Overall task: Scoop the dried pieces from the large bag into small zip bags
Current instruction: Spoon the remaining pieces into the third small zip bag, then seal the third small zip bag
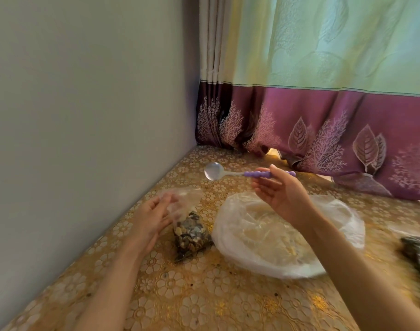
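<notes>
Filling 1 small zip bag point(191, 231) from the large bag point(275, 237)

The small zip bag sits left of the large bag on the tabletop point(204, 302); my left hand point(154, 213) fingers hold its mouth, my right hand point(279, 191) pinches the empty spoon point(230, 172) above. Next, I judge, another scoop.
</notes>
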`<move>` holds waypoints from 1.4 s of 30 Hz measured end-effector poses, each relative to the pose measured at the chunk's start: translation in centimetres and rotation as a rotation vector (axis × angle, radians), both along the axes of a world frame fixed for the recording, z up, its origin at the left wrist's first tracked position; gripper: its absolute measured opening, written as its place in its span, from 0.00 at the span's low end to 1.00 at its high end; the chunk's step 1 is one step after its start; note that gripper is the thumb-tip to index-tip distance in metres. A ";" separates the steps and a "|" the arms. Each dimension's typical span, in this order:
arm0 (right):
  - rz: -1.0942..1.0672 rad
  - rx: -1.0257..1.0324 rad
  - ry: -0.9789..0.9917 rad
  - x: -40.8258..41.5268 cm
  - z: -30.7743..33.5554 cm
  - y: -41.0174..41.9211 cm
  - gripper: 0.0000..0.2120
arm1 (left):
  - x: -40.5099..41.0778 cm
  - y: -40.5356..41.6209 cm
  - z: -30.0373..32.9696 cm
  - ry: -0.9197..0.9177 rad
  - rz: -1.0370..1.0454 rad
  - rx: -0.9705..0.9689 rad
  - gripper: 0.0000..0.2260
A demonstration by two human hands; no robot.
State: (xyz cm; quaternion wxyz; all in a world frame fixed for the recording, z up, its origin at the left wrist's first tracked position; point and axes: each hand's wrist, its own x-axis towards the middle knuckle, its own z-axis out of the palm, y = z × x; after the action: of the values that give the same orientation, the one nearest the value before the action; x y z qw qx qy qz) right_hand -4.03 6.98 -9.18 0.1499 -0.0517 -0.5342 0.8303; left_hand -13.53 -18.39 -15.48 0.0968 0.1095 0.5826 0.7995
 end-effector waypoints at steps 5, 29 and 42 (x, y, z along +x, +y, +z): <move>-0.156 0.039 -0.085 5.4 -1.7 3.2 0.21 | 1.8 0.7 1.5 0.130 0.079 -0.081 0.10; -0.676 1.104 -0.027 14.0 -6.0 2.3 0.10 | 13.2 9.2 8.1 0.358 -0.290 0.072 0.14; -0.380 0.479 0.124 15.1 -3.3 -1.1 0.07 | 14.4 10.6 4.5 0.255 -0.300 0.054 0.12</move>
State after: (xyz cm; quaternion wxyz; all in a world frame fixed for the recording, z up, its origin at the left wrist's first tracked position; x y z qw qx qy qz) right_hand 11.10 5.93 -12.47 0.3425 -0.0632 -0.6855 0.6394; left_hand 0.88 -7.75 -10.97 0.1376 0.2980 0.5455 0.7712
